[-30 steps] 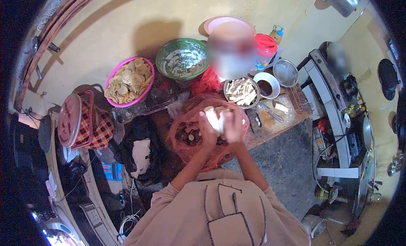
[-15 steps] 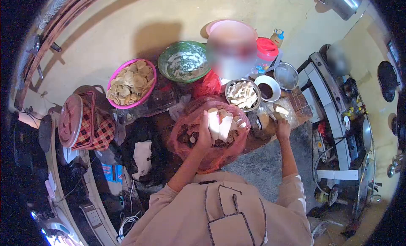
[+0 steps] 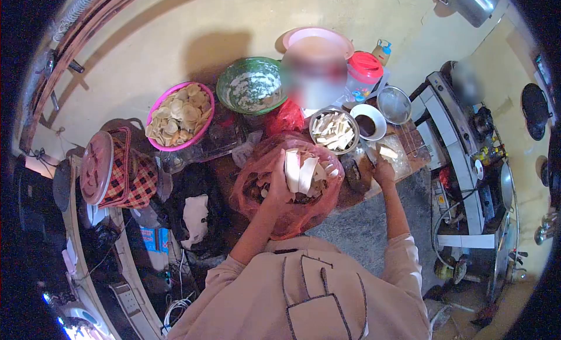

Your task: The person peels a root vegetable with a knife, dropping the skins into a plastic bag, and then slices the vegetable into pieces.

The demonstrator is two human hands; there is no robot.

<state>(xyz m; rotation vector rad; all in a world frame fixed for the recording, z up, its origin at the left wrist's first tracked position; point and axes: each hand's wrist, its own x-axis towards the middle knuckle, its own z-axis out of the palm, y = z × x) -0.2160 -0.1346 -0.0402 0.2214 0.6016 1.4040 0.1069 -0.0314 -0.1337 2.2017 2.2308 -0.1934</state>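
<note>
My left hand [image 3: 281,187] is closed around long white slices [image 3: 299,171] of a pale vegetable or mushroom, held over a red plastic bag [image 3: 257,206]. More pale pieces lie inside the bag. On the right, my right hand [image 3: 384,172] grips a knife [image 3: 369,152], whose blade points up and left; its handle is hidden by my fingers. Beside that hand a pale piece [image 3: 387,152] rests on a light cutting board [image 3: 402,159]. A metal bowl [image 3: 312,139] of cut white strips [image 3: 335,129] stands between my hands, a little farther back.
Behind are a pink basin [image 3: 151,121] of round pale slices, a green bowl [image 3: 224,97] with white powder, and a red-lidded container [image 3: 366,65]. A white bowl [image 3: 381,122] of dark liquid and a sieve [image 3: 394,104] stand back right. Farther right is a stove [image 3: 447,100].
My right hand has shifted slightly down and left, and the knife blade now shows more clearly. The slices in my left hand have tilted a little, and that hand has moved slightly left.
</note>
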